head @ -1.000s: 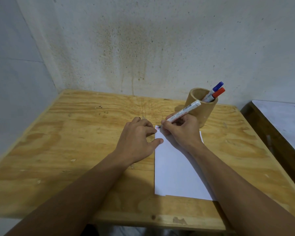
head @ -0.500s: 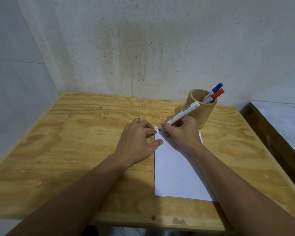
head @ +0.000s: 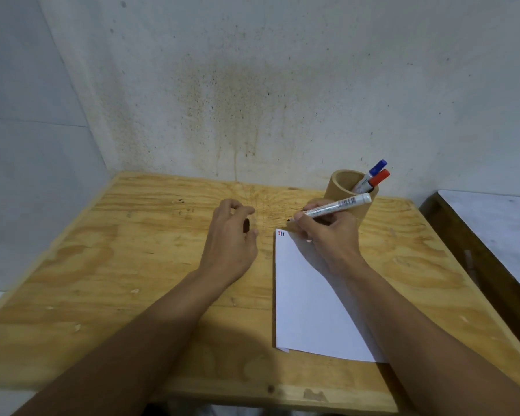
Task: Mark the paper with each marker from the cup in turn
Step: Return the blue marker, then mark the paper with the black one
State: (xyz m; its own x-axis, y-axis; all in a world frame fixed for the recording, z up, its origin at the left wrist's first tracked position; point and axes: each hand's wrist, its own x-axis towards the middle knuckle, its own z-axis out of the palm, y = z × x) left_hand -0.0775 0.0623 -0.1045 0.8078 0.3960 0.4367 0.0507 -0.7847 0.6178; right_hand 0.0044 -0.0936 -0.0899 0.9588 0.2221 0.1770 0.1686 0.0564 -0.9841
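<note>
A white sheet of paper (head: 306,295) lies on the wooden table (head: 132,265), with small red and blue marks (head: 280,233) at its far left corner. My right hand (head: 327,232) grips a white marker (head: 336,205), uncapped, its dark tip just beyond the paper's corner and off the sheet. My left hand (head: 231,235) is curled to the left of the paper, with a small dark cap (head: 246,226) held between its fingers. A tan cup (head: 348,196) behind my right hand holds a blue-capped marker (head: 376,169) and a red-capped marker (head: 379,178).
The table sits in a corner between a stained wall (head: 252,100) behind and a plain wall at the left. A second, white-topped surface (head: 499,229) with a dark edge stands close to the right.
My left hand has come off the paper's corner and shifted left. My right hand has lifted the marker tip off the sheet, which uncovers the small marks.
</note>
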